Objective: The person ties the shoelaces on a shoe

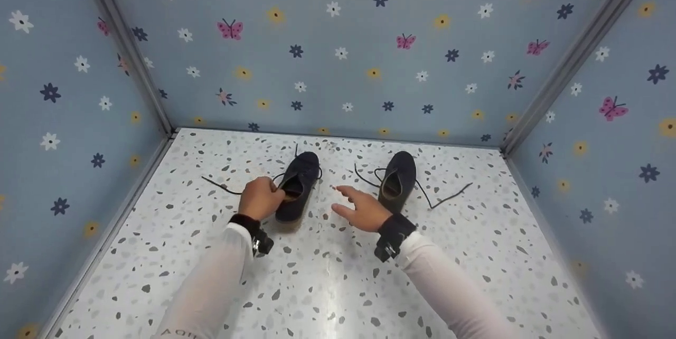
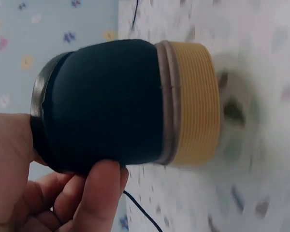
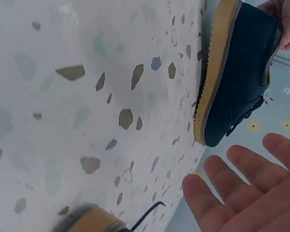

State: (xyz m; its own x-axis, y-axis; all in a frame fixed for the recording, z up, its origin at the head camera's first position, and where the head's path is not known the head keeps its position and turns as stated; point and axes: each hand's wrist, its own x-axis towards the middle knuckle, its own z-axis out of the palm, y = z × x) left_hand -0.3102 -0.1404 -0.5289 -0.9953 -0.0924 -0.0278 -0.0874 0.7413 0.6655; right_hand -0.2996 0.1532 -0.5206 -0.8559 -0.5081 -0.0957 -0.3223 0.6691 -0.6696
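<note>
My left hand (image 1: 261, 197) pinches the collar of the left shoe (image 2: 106, 104), a dark navy lace-up with a ribbed tan sole (image 2: 198, 104). The left wrist view looks at its heel, with thumb and fingers around the collar edge; the sole is close over the floor. Between the two shoes is my right hand (image 1: 364, 209), fingers extended and holding nothing. A matching right shoe (image 1: 400, 178) stands just beyond it, toe toward the back wall, laces loose on both sides. In the right wrist view, the fingers (image 3: 246, 169) spread below the left shoe.
Speckled white flooring (image 1: 327, 286) lies under both shoes. A blue flowered panel (image 1: 338, 64) closes off the back, with similar panels at left (image 1: 68, 175) and right (image 1: 607, 170). A loose lace (image 1: 449, 197) trails out to the right of the right shoe.
</note>
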